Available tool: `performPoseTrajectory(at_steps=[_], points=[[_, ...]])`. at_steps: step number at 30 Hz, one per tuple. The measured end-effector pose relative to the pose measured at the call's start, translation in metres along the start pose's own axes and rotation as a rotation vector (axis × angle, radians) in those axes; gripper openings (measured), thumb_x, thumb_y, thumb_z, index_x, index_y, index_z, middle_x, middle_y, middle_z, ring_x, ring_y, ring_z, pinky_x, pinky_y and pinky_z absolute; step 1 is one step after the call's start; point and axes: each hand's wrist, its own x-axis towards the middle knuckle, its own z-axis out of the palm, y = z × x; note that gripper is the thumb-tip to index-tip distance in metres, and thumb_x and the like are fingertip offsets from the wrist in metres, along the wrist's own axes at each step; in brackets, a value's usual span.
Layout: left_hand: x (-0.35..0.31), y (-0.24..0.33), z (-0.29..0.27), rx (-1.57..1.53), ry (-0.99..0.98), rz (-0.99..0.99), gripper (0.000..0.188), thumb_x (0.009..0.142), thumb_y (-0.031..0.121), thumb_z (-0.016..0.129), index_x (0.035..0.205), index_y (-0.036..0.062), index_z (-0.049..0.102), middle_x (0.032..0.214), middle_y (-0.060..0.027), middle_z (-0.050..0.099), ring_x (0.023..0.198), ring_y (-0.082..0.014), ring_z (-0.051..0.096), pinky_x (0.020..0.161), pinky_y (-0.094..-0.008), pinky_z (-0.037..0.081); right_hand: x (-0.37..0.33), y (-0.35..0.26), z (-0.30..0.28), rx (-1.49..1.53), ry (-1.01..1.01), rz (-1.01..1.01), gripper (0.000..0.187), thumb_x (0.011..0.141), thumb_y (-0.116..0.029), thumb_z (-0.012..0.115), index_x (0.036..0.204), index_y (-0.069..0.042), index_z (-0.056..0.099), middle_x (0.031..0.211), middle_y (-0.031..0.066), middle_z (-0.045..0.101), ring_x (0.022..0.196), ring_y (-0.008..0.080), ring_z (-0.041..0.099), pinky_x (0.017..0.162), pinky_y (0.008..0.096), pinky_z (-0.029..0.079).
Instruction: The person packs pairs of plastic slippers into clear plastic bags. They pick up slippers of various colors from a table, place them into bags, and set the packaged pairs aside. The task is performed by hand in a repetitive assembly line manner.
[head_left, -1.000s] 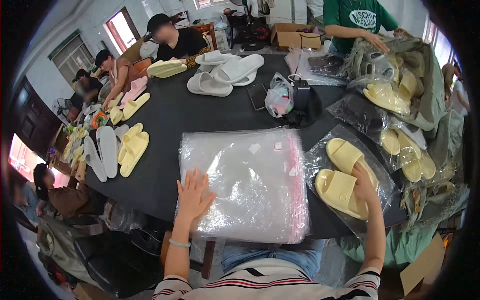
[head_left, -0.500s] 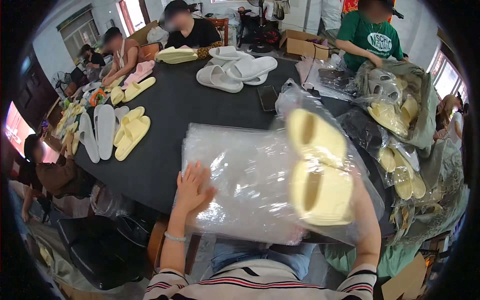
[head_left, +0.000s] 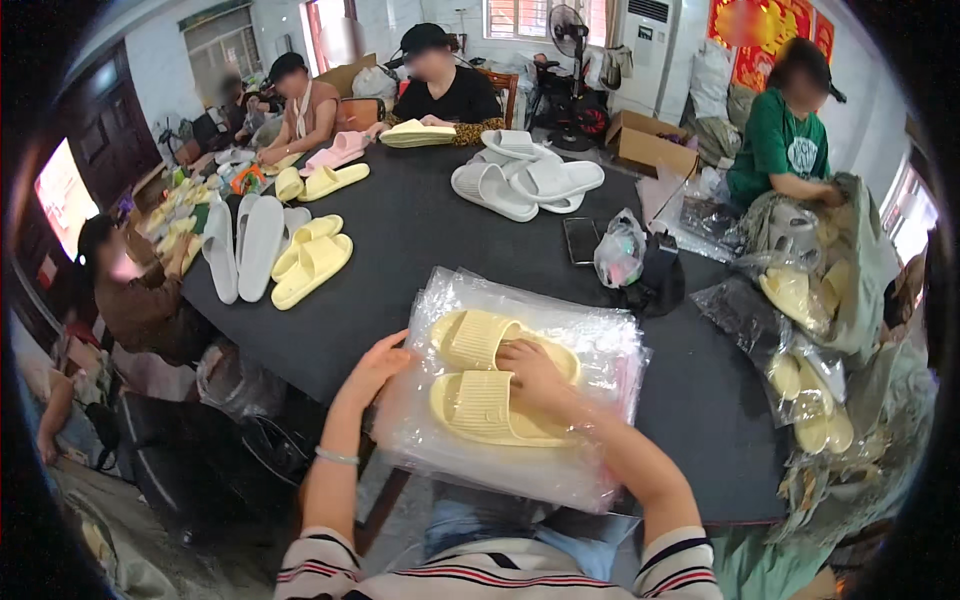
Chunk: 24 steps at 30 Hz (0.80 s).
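Observation:
A pair of yellow ribbed slippers point(head_left: 475, 405) lies side by side on a stack of clear plastic bags point(head_left: 600, 335), toes to the left. My right hand point(head_left: 537, 375) reaches over the middle of the pair, its fingers on the footbeds beside the straps and its thumb hidden. Clear film shines around the slippers, but I cannot tell whether they are inside a bag. At the stack's left edge rests my left hand point(head_left: 375, 372), its fingers loosely extended against the plastic and holding nothing.
White slippers point(head_left: 525, 185) are piled at the table's back. Grey slippers point(head_left: 260, 245) and yellow slippers point(head_left: 315, 265) lie left. A phone point(head_left: 580, 242) and a small plastic bag point(head_left: 620, 250) sit beyond the stack. A sack with bagged slippers point(head_left: 810, 295) stands right. Several people work around the table.
My right hand has brought the yellow slippers from the right, leftward onto the bag stack. My left hand has shifted from lying on the stack to its left edge. The view has tilted upward.

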Motion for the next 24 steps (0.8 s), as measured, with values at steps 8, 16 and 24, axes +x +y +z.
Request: performPoseTrajectory(at_steps=[8,16,24], points=[[-0.005,0.046,0.051,1.042,0.223,0.430,0.052,0.087,0.007,0.059,0.137,0.0040,0.045,0.120,-0.0142,0.057,0.117,-0.0300,0.048,0.102,-0.0417,0.034,-0.006,-0.003,-0.005,-0.024,-0.063,-0.053,0.038,0.072,-0.012,0.063,0.109,-0.007,0.064,0.128,0.0108,0.057,0.126,0.0281,0.046,0.108,0.0449,0.030],[0.024,-0.044,0.067,0.861,0.153,0.602,0.049,0.099,0.024,0.041,0.141,-0.0023,0.037,0.147,-0.0204,0.035,0.137,-0.0323,0.032,0.114,-0.0396,0.022,-0.008,0.003,-0.005,-0.088,-0.092,-0.011,0.040,0.071,-0.014,0.064,0.111,-0.007,0.064,0.128,0.0093,0.057,0.129,0.0270,0.044,0.111,0.0460,0.026],[0.016,-0.030,0.078,0.838,0.084,0.514,0.060,0.099,0.036,0.040,0.145,-0.0009,0.030,0.152,-0.0207,0.027,0.142,-0.0324,0.024,0.117,-0.0432,0.012,-0.144,0.041,-0.060,-0.073,0.086,0.315,0.039,0.069,-0.004,0.061,0.108,-0.008,0.063,0.127,0.0088,0.056,0.135,0.0276,0.037,0.113,0.0472,0.023]])
